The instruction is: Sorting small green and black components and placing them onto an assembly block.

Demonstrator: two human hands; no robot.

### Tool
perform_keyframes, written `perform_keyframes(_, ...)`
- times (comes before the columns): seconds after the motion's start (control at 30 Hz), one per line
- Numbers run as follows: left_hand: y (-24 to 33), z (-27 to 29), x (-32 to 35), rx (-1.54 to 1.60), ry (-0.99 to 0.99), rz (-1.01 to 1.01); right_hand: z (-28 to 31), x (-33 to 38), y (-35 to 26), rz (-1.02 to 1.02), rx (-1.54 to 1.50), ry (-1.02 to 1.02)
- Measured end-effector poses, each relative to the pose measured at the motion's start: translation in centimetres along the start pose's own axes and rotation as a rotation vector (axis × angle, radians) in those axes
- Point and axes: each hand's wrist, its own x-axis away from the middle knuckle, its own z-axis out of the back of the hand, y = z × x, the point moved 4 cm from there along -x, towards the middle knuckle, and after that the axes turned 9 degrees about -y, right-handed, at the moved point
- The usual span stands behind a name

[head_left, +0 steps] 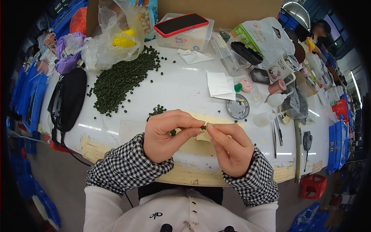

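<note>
Over the near edge of the table, my left hand (164, 133) pinches a small dark green piece (203, 127) between thumb and forefinger. My right hand (234, 149) meets it from the other side, its thumb and forefinger pressed together right beside the piece. Whatever the right fingertips hold is too small to make out. Beneath both hands lies a pale yellow mat (195, 152). A small heap of similar dark green pieces (156, 111) is just beyond my left hand, and a large pile of them (119, 79) spreads farther back on the left.
A black pouch (74, 100) lies left. At the back, a red-cased phone (181, 24) rests on a plastic box (185, 41). Toward the right are a round lid (237, 109), a squeeze bottle (264, 119), tweezers (274, 140), a thread spool (277, 86) and a mug (280, 70).
</note>
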Motion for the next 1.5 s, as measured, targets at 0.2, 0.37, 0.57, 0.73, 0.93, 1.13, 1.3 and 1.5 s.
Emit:
perform_keyframes(0.2,-0.2,0.2,0.1,0.016,0.01,0.014,1.5,0.4,1.6,-0.24,0.06,0.052)
perform_keyframes(0.37,-0.6,0.2,0.1,0.0,0.007,0.029,0.5,0.0,2.4,-0.27,0.12,-0.081)
perform_keyframes(0.57,-0.6,-0.1,-0.1,0.008,-0.011,0.04,0.1,0.5,2.5,-0.231,0.17,-0.126)
perform_keyframes(0.73,-0.7,-0.3,-0.1,-0.018,-0.08,0.075,3.6,0.5,0.5,-0.194,0.07,0.18)
perform_keyframes(0.93,-0.7,-1.5,-0.2,-0.062,-0.216,0.053,2.5,1.1,1.0,-0.162,-0.181,0.072)
perform_keyframes(1.13,-0.6,-1.7,-0.3,-0.063,-0.231,0.049,1.0,1.7,1.6,-0.205,-0.417,0.124)
perform_keyframes(1.3,-0.7,-1.7,-0.3,-0.06,-0.232,0.041,0.9,1.6,1.5,-0.194,-0.386,0.116)
perform_keyframes(1.5,-0.6,-1.7,-0.3,-0.069,-0.229,0.036,1.0,1.4,1.4,-0.169,-0.346,0.103)
